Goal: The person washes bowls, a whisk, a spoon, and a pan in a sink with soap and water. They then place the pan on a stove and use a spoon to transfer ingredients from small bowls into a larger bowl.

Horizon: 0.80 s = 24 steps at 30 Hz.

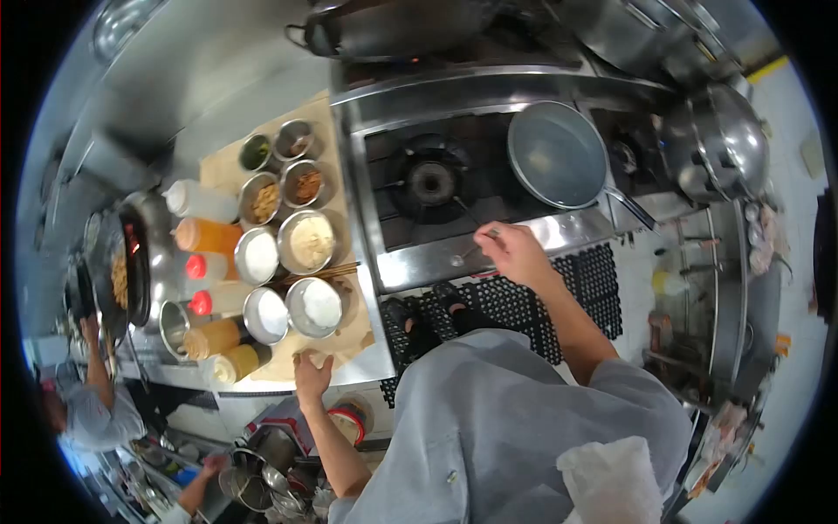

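Note:
My right hand (511, 251) is in front of the stove (428, 258), its fingers pinched on a thin metal utensil (469, 212) whose far end reaches over the burner (431, 182). To the right of that burner sits a grey frying pan (557, 155) with nothing visible in it. My left hand (312, 375) rests at the front edge of the brown-covered counter (353, 336), fingers apart and holding nothing. Just behind it stand metal bowls of white powder (315, 307).
Squeeze bottles (207, 237) line the counter's left part beside bowls of dry ingredients (264, 199). Large pots (720, 144) stand at the back right. A co-worker (96, 410) is at the far left; another person's hand (214, 465) shows at the lower left.

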### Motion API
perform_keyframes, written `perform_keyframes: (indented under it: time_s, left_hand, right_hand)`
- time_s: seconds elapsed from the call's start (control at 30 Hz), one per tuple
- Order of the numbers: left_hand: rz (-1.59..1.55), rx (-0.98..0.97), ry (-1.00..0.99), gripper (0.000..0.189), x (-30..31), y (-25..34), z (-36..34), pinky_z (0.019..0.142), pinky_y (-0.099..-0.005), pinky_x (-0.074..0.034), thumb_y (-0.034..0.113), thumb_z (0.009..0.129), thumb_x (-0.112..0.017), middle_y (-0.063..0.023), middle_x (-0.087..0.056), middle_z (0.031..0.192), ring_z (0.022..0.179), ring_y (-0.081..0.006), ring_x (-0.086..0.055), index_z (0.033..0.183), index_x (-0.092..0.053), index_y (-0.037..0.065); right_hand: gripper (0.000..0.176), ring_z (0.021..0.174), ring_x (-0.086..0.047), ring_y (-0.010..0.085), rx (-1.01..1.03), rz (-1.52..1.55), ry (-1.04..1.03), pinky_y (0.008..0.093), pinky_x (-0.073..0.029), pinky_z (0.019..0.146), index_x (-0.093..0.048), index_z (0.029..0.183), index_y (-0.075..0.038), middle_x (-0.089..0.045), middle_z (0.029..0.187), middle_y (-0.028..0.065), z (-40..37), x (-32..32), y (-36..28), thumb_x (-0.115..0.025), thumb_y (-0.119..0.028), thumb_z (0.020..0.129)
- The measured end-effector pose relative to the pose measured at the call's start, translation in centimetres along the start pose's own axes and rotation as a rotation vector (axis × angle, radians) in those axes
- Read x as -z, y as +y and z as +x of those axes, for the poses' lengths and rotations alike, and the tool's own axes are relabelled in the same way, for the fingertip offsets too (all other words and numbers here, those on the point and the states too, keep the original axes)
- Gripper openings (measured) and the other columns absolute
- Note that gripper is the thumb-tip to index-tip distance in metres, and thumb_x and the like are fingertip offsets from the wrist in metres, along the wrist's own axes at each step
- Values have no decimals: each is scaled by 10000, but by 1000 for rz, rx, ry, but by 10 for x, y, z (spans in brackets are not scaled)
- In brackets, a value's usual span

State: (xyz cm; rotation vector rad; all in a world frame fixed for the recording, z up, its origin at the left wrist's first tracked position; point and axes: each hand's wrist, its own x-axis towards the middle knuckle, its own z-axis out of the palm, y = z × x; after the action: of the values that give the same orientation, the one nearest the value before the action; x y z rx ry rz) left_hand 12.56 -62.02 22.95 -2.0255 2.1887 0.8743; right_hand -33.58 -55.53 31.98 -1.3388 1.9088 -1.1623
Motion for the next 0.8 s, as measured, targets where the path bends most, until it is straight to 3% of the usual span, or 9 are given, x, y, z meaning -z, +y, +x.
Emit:
perform_keyframes:
  time_s: [0.1, 0.13, 0.17, 0.2, 0.27, 0.33, 0.5, 0.8]
  left_hand:
    - [0, -46, -6, 524, -5, -10, 3, 1008, -441, -365, 339, 750, -721, -277, -547, 1164, 1164, -416, -463, 1100, -566, -19]
    - [-4, -8, 32, 541, -9, -11, 3, 1030, -437, -342, 365, 750, -717, -253, -546, 1188, 1182, -398, -456, 1105, -572, -18]
    - [-7, 11, 23, 572, -11, -11, 4, 1047, -453, -322, 391, 760, -702, -249, -534, 1212, 1201, -393, -443, 1143, -561, -9]
    - [53, -5, 21, 601, -22, -23, 9, 1053, -467, -314, 414, 760, -693, -249, -526, 1222, 1214, -388, -434, 1166, -544, -5]
    - [124, 97, 4, 657, -21, -16, 8, 1066, -487, -293, 433, 756, -685, -262, -475, 1275, 1228, -429, -410, 1208, -495, -4]
    - [141, 219, -17, 680, -8, 10, 1, 992, -519, -387, 426, 755, -682, -335, -361, 1328, 1228, -508, -367, 1226, -458, -9]
    - [155, 210, -9, 747, -9, 11, 0, 968, -513, -416, 426, 735, -702, -362, -302, 1350, 1225, -542, -349, 1270, -432, -20]
    - [122, 215, -14, 761, -8, 13, -1, 981, -497, -405, 428, 728, -706, -375, -306, 1352, 1227, -552, -340, 1270, -438, -35]
  right_hand:
    - [160, 639, -640, 179, -33, 54, -30, 288, -494, 590, -632, 903, 4, -648, 715, 114, 3, -3, 2, -597, -152, 889]
    - [165, 680, -644, 151, -119, 99, -50, 276, -509, 622, -633, 928, 1, -661, 767, 86, 4, -5, -1, -578, -153, 907]
    - [157, 703, -637, 124, -77, 174, -12, 266, -509, 633, -634, 957, -12, -664, 820, 60, 4, -12, 8, -562, -146, 919]
    - [153, 705, -622, 105, -88, 79, -21, 262, -515, 677, -635, 965, -16, -654, 796, 41, 8, -12, -1, -577, -149, 916]
    - [140, 657, -598, 93, 1, 10, -15, 241, -505, 634, -630, 956, 1, -617, 703, 54, 15, -16, 1, -549, -110, 928]
    - [127, 635, -596, 104, 8, 137, -28, 241, -480, 604, -628, 943, -1, -617, 700, 54, 22, -20, -5, -564, -105, 907]
    - [133, 627, -578, 88, 15, 107, -55, 221, -429, 558, -642, 931, -10, -610, 689, 45, 35, -33, -17, -579, -124, 904]
    - [139, 617, -577, 69, 44, 105, -90, 210, -455, 578, -636, 931, 12, -613, 688, 43, 38, -30, -25, -577, -112, 906]
